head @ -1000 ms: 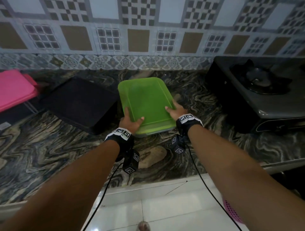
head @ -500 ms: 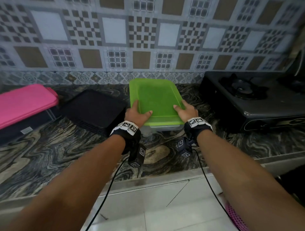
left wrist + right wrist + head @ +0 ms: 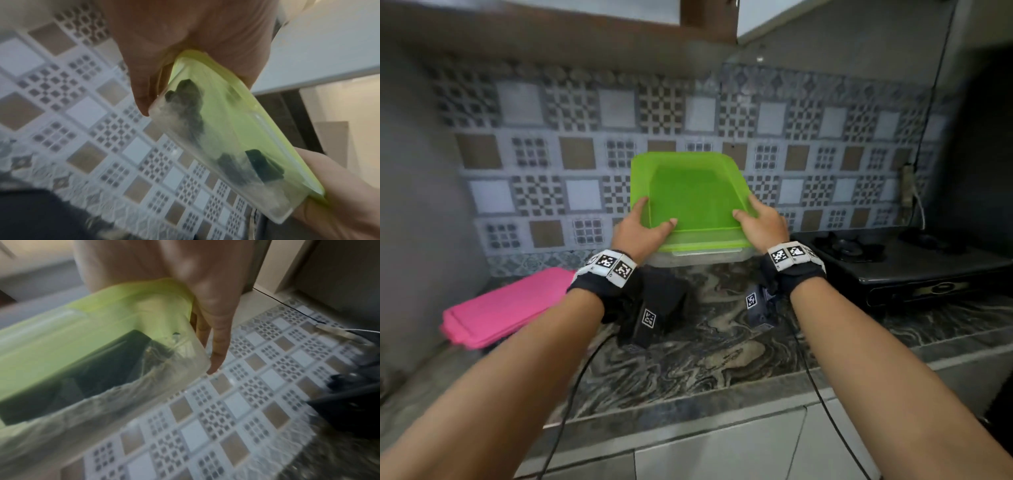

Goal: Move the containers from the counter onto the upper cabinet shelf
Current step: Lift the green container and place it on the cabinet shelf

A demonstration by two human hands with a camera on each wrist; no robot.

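A clear container with a green lid (image 3: pixel 688 198) hangs in the air above the counter, in front of the tiled wall. My left hand (image 3: pixel 642 229) grips its near left corner, thumb on the lid, fingers underneath. My right hand (image 3: pixel 760 222) grips the near right corner the same way. In the left wrist view the container (image 3: pixel 226 138) shows dark contents through its clear wall. In the right wrist view the container (image 3: pixel 82 353) fills the left side, with my fingers (image 3: pixel 216 353) down its end. The upper cabinet's underside (image 3: pixel 585 34) runs across the top.
A pink-lidded container (image 3: pixel 506 306) sits at the left of the marble counter (image 3: pixel 722 359). A black box (image 3: pixel 664 301) lies behind my left wrist. A black gas stove (image 3: pixel 900 263) stands at the right. A cable hangs down the right wall.
Both hands have lifted the green-lidded container off the counter and raised it in front of the wall tiles. The head view has tilted upward, bringing the cabinet underside into sight.
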